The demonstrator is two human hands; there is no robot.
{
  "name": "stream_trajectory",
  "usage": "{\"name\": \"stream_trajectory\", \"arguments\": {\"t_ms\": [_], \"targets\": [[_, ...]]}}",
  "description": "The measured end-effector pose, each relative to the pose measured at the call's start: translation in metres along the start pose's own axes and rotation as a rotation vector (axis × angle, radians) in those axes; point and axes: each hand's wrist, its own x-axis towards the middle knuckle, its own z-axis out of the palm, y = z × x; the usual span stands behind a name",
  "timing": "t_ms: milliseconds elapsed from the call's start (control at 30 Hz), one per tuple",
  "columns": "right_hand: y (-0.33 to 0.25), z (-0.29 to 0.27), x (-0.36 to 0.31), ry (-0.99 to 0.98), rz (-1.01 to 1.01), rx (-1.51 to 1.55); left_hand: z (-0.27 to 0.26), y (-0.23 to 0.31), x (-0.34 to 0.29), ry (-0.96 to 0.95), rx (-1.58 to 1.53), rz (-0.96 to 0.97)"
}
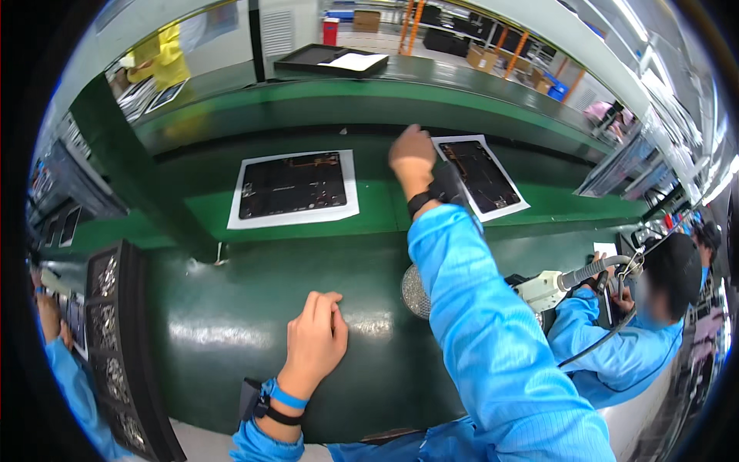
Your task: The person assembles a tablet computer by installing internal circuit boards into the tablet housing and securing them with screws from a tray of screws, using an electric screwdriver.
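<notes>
My left hand (315,343) rests low over the green worktop (239,300), its fingers loosely curled together and nothing visible in them. A blue band and a black strap circle that wrist. My right hand (412,158) stretches to the raised green ledge at the back, fingers curled in; whatever they may hold is hidden. Just right of it lies a dark flat device panel (481,175) on a white sheet, partly covered by a dark blurred shape at my wrist. Another dark panel (292,185), with small parts along its edges, lies on a white sheet further left.
At left stands a black compartment rack (115,331) of small metal parts. A round speckled disc (416,292) sits partly under my right sleeve. A pale tool head with a grey hose (550,289) is beside a co-worker (627,331) at right. A black tray (331,60) tops the shelf.
</notes>
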Motion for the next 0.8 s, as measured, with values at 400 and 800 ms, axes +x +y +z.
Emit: {"name": "stream_trajectory", "arguments": {"t_ms": [400,800], "targets": [[0.316,-0.032,0.067,-0.380,0.208,-0.236,-0.002,0.014,-0.001,-0.186,0.088,0.083],[0.230,-0.062,0.019,-0.233,0.301,0.028,0.026,0.032,-0.008,-0.102,-0.201,-0.024]]}}
